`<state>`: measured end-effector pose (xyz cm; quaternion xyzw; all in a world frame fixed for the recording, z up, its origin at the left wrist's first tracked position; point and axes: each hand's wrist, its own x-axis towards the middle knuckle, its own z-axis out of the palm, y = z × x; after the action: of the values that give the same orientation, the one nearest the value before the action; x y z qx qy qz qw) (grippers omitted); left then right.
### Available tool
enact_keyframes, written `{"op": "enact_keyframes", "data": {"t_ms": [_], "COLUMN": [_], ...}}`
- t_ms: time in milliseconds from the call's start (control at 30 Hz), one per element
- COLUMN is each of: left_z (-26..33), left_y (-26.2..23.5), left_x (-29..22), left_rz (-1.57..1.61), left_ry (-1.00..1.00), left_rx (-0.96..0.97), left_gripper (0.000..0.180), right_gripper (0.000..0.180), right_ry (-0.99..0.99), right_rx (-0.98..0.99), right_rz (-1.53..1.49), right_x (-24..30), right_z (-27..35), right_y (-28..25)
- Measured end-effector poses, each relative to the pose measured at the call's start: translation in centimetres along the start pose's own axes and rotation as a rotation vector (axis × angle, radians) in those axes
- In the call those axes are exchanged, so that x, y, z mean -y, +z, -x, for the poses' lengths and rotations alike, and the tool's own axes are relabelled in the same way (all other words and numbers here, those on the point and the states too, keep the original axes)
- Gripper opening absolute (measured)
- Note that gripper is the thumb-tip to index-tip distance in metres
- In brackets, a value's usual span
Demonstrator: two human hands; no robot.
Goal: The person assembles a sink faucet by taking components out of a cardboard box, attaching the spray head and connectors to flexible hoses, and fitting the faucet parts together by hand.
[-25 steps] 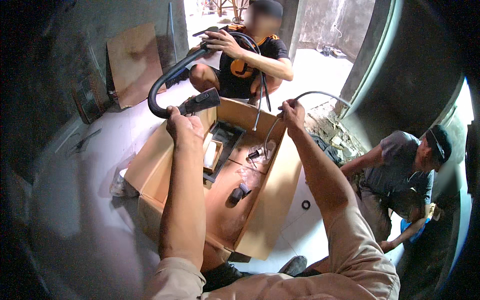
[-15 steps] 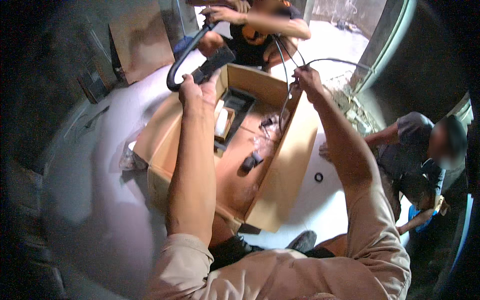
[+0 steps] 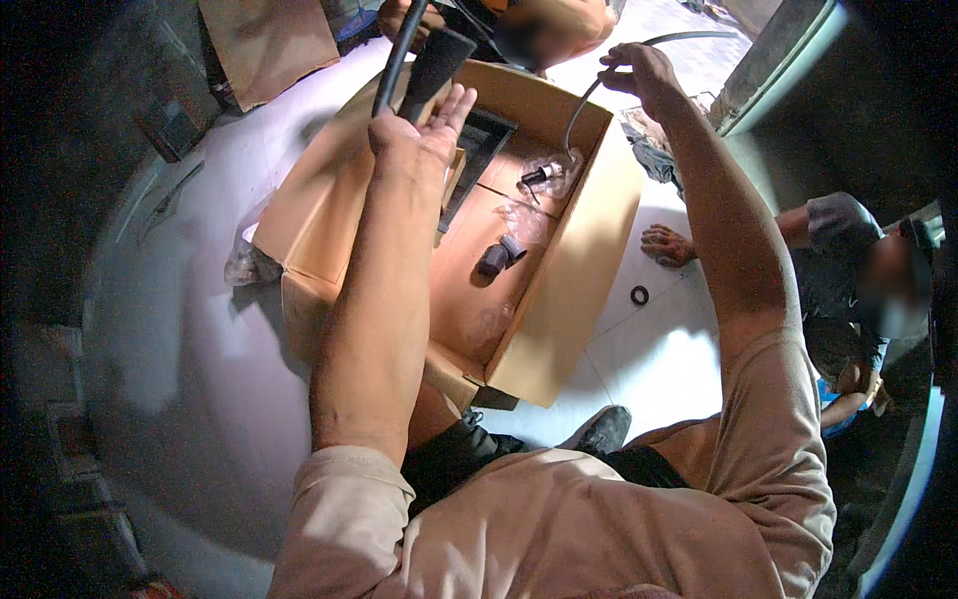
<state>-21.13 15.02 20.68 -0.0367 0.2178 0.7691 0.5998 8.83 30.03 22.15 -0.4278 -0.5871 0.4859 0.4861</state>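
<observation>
My left hand (image 3: 424, 135) reaches over the open cardboard box (image 3: 559, 339), palm up with several fingers stretched out. Against its palm and thumb it bears a black fixture with a thick black tube (image 3: 396, 60) and a broad flat part (image 3: 436, 62). A co-worker's hand (image 3: 419, 22) is at the upper part of this fixture. My right hand (image 3: 644, 78), raised above the box's far right corner, pinches a thin grey cable (image 3: 574, 118). The cable runs down into the box towards a small black fitting (image 3: 542, 176) on clear plastic. Another black fitting (image 3: 496, 260) lies nearer me.
A black tray (image 3: 489, 140) lies inside the box. A black ring (image 3: 640, 296) is on the pale floor to the right, near another co-worker's hand (image 3: 667, 246). My shoe (image 3: 602, 429) is close to the box's near end. A brown board (image 3: 269, 50) leans at the far left.
Both my hands appear higher in the picture, the left slightly right with its fingers more stretched. The cable between my right hand and the box has straightened. The view has shifted downward.
</observation>
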Motion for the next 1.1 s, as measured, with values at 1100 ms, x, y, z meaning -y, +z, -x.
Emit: {"op": "enact_keyframes", "data": {"t_ms": [1100], "left_z": [5.5], "left_y": [-2.8], "left_x": [-3.9], "left_rz": [-0.566], "left_ry": [0.171], "left_rx": [-0.172], "left_gripper": [0.015], "right_gripper": [0.032], "right_ry": [-0.329], "right_rx": [-0.290], "right_rz": [0.237], "right_x": [-8.0], "right_z": [3.9], "right_y": [-0.9]}}
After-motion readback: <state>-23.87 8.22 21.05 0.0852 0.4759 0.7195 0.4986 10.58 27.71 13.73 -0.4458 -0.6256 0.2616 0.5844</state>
